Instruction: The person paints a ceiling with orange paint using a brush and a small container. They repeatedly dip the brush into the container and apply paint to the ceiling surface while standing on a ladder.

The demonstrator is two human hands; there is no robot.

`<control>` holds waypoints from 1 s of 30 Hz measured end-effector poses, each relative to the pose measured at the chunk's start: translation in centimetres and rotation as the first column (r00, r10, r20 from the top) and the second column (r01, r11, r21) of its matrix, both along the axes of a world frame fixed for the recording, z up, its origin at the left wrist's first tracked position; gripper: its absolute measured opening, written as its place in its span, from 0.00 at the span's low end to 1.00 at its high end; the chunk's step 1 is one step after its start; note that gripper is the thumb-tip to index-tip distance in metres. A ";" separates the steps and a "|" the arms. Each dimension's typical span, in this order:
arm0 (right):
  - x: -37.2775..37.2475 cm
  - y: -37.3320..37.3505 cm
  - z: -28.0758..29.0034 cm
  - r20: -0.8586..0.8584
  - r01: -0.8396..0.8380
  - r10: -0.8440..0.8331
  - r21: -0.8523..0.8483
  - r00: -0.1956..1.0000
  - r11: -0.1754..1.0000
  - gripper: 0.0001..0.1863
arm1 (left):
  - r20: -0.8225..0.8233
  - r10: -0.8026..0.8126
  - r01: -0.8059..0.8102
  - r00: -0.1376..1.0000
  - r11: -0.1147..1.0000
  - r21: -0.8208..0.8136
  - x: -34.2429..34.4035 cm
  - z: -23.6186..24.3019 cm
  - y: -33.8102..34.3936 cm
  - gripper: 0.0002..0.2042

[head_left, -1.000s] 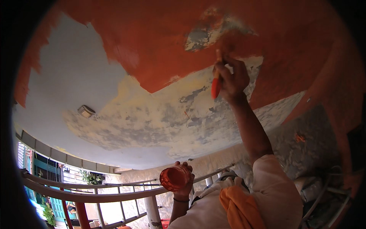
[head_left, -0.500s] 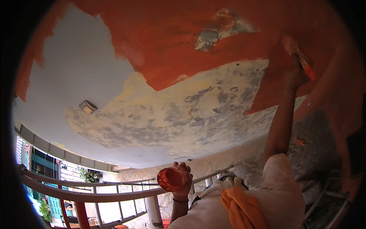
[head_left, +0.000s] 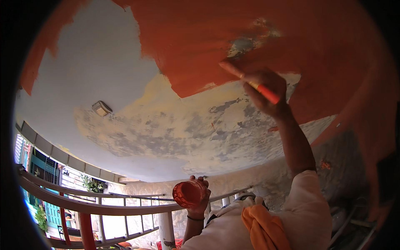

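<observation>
My right hand (head_left: 271,85) grips a paintbrush (head_left: 268,93) with a red-and-yellow handle, its blurred tip raised at the orange-painted part of the ceiling (head_left: 187,41); whether it touches cannot be seen. Just below lies a mottled cream and grey patch (head_left: 175,133), with a smaller unpainted patch (head_left: 241,43) higher up. Low in the view, my left hand (head_left: 202,198) is wrapped round an open plastic tub (head_left: 186,193) stained with orange paint inside and out.
A curved metal railing (head_left: 100,206) and a red post (head_left: 87,231) are at lower left, with plants (head_left: 91,183) and a teal door beyond. A fixture (head_left: 101,108) sits on the ceiling. Metal bars (head_left: 358,225) and dim clutter stand at lower right.
My right hand with the brush swung out to the far right, then came back leftward to the middle right. My left hand with the tub has barely moved.
</observation>
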State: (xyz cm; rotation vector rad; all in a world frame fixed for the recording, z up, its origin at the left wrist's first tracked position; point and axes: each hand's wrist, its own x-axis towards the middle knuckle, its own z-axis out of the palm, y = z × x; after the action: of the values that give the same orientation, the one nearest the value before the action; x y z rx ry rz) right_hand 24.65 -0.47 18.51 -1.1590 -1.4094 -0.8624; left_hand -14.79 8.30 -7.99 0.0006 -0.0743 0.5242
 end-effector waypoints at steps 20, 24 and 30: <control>-4.6 4.6 -1.0 0.469 0.288 -0.270 0.035 0.841 0.957 0.13 | -0.017 0.047 -0.047 0.999 0.999 -0.013 0.3 0.7 0.0 0.29; -1.7 2.6 1.9 0.067 -0.018 0.014 0.065 0.998 0.998 0.08 | -0.035 0.094 -0.094 0.995 0.995 -0.014 -0.7 0.5 -0.3 0.29; 5.6 -4.9 6.2 -0.537 0.397 -0.200 0.281 0.820 0.874 0.07 | -0.033 0.091 -0.091 0.995 0.996 0.016 -0.6 -0.1 -0.1 0.28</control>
State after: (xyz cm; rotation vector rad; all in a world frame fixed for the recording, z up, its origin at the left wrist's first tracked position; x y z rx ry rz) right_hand 30.22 -5.34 24.73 -1.2033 -0.6027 -0.9278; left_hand -15.36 8.22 -8.14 0.0269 -0.0453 0.6146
